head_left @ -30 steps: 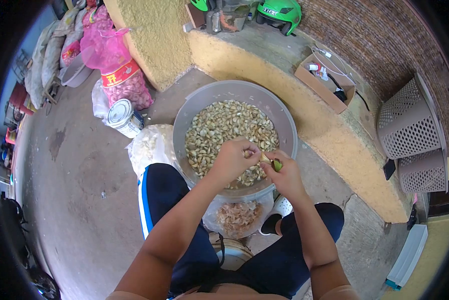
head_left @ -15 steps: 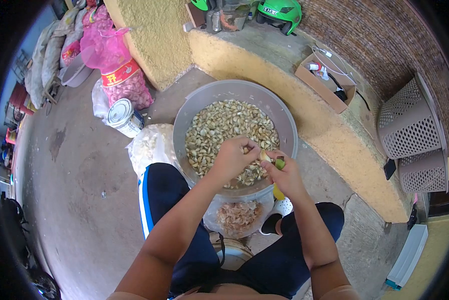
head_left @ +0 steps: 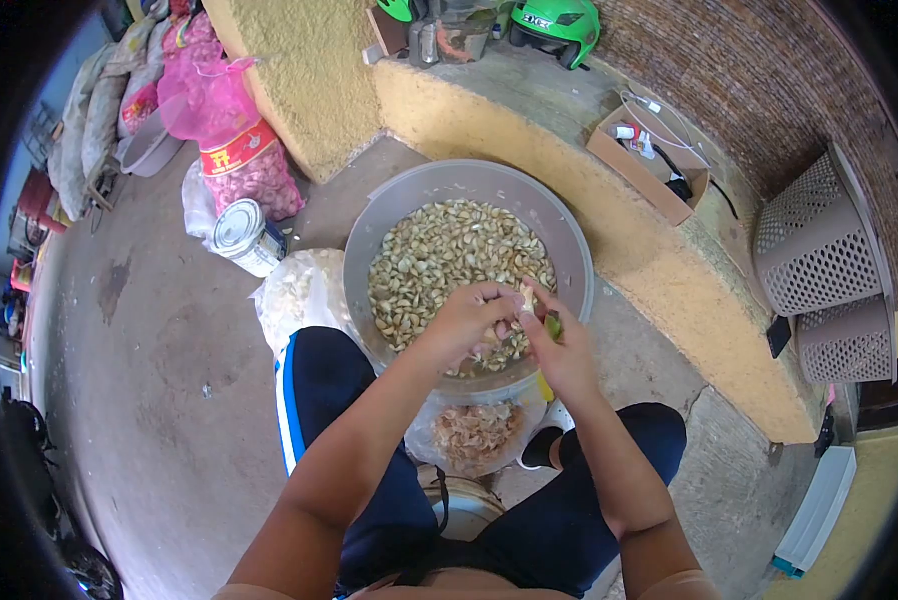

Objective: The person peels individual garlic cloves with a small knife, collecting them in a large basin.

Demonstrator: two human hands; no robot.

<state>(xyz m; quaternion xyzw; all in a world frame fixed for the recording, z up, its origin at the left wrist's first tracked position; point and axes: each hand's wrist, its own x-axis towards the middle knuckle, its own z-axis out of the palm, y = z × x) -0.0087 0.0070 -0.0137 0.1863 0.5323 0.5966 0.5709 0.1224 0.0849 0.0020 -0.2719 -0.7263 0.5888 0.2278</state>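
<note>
A large grey tub [head_left: 567, 215] full of garlic cloves [head_left: 459, 250] stands between my knees. Over its near right part my two hands meet at a pale garlic clove [head_left: 527, 298]. My left hand [head_left: 467, 322] is closed, its fingertips pinching at the clove's side, with more cloves showing under its palm. The thumb and forefinger of my right hand [head_left: 567, 355] grip the same clove. A green piece [head_left: 553, 325] like a tool handle also sits in that hand, mostly hidden by the fingers. Below the wrist shows something yellow [head_left: 546, 388].
A clear bag of garlic skins [head_left: 474, 435] lies before the tub. Left of it are a white bag of cloves [head_left: 309, 295], a metal can [head_left: 239, 232] and a pink net sack [head_left: 254, 180]. A low yellow wall [head_left: 569, 185] curves behind, bearing a cardboard box [head_left: 649, 170].
My fingers have shifted around the clove, which now points more upright. My left hand has turned to show cloves under its palm. The view has moved slightly.
</note>
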